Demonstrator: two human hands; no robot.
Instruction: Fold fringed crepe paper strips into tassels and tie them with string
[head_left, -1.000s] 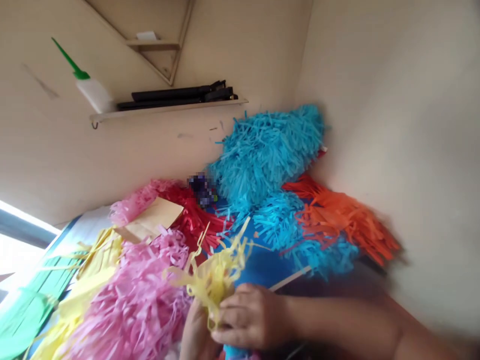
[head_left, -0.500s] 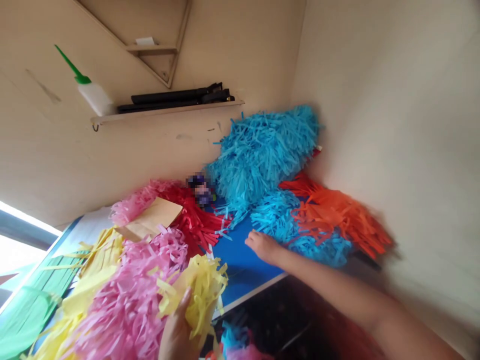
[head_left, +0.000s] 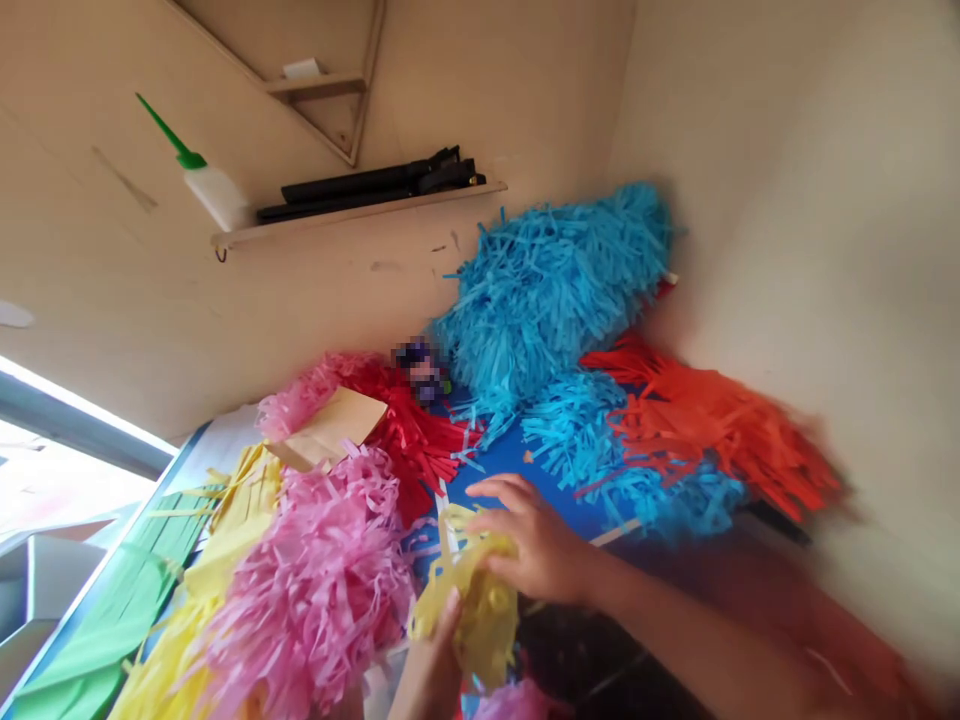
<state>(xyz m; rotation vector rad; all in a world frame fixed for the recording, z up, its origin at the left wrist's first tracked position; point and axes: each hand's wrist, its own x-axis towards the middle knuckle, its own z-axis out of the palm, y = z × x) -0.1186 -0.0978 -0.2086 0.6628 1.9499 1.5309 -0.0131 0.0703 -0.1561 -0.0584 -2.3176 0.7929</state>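
My left hand is closed around a bunch of yellow fringed tissue paper at the table's front edge. Over the top of that bunch reaches my right hand, its fingers spread and its thumb side against or very near the yellow strips; contact is hard to tell. Just left of the hands lies a fluffy pile of pink fringed paper. Blue fringed paper rests on the table behind my right hand. The lower part of my left hand is cut off by the frame.
The blue table holds red fringe, a brown paper piece, orange fringe, and yellow and green paper at left. A big blue fringed shape leans in the corner. Above, a shelf carries a glue bottle.
My right hand has come from over the blue table to the yellow paper, its fingers opening. My left hand and the yellow bunch have shifted right in view. The whole view has turned slightly.
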